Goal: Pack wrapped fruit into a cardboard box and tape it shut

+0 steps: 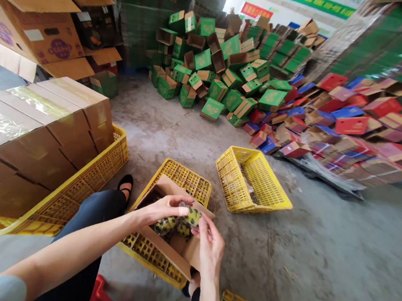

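Between my two hands is a small yellow-green packet with dark spots [193, 216], apparently in clear plastic; its exact kind I cannot make out. My left hand [166, 208] grips its left end, thumb on top. At the other end, the fingers of my right hand [210, 242] pinch it. Both hands are above an open cardboard box [167, 252], where similar spotted packets [166, 226] lie, partly hidden by my left hand. Under the box is a yellow plastic crate [184, 176] with a grid surface.
Taped cartons [46, 153] fill a yellow crate [73, 204] at my left. Another yellow crate [269, 184] stands ahead to the right. A red stool [102, 298] shows below. Green boxes [212, 108] and red and blue boxes [351, 124] lie heaped farther back.
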A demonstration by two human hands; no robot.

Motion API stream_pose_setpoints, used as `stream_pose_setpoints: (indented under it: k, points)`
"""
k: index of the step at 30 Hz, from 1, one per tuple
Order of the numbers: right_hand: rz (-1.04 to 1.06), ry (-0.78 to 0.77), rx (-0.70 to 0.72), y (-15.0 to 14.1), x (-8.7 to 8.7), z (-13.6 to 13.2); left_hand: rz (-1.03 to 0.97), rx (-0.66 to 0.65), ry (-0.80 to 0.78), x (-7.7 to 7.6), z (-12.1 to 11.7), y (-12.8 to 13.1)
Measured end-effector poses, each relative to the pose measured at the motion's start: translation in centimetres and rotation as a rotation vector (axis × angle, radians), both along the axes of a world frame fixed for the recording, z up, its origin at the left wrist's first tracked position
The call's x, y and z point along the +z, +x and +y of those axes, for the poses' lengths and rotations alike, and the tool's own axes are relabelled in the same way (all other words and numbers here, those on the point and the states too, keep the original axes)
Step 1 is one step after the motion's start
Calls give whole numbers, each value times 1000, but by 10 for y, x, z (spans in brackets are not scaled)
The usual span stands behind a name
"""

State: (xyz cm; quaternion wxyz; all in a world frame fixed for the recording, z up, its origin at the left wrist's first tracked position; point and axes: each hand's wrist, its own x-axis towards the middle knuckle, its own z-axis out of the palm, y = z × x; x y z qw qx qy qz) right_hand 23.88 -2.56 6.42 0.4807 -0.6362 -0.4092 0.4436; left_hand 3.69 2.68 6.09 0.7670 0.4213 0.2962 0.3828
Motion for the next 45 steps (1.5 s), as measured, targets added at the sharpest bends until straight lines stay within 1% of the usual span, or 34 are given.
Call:
stream_pose_setpoints:
  k: [4, 7, 9, 11, 13, 15, 16, 18, 20, 21, 23, 26, 30, 32, 34, 36, 40, 42, 45]
  points:
    - [22, -31, -16, -3, 2, 1, 64, 53, -26, -2, 0, 4]
    - [42, -59, 3, -4, 4, 0, 120, 76, -4, 0, 0, 4]
    - [50, -82, 8, -4, 3, 0, 146, 100, 4, 2, 0, 3]
    - [48, -109, -1, -1, 1, 0, 181, 141, -21, 4, 2, -1]
    - [19, -127, 25, 2, -3, 2, 254, 182, -23, 6, 6, -8]
    - [-82, -128, 132, 5, -8, 3, 402, 223, 66, 6, 11, -16]
    - [-178, -128, 211, 5, -10, 3, 496, 245, 139, 5, 13, -19]
    - [-445, -153, 405, 3, -15, 2, 663, 278, 281, 3, 16, -26]
    - [-707, -232, 607, -3, -19, 1, 776, 290, 380, -1, 16, -30]
    - [-791, -281, 684, -6, -22, 0, 815, 287, 421, -4, 16, -31]
    - [-863, -362, 759, -13, -28, 0, 880, 265, 509, -8, 14, -32]
    - [-875, -427, 737, -19, -41, 3, 1005, 189, 615, -15, 11, -35]
    - [-860, -487, 698, -23, -60, 9, 1167, 100, 635, -23, 12, -40]
    - [-835, -490, 688, -26, -67, 11, 1165, 100, 654, -25, 13, -41]
    - [-818, -475, 671, -28, -71, 14, 1096, 130, 688, -25, 14, -41]
    - [-817, -457, 645, -31, -71, 16, 994, 149, 710, -23, 14, -39]
    - [-826, -413, 588, -35, -65, 17, 828, 81, 720, -19, 12, -32]
    - [-813, -388, 561, -34, -61, 17, 781, 67, 698, -18, 12, -28]
    - [-773, -343, 528, -28, -52, 18, 722, 86, 625, -16, 12, -24]
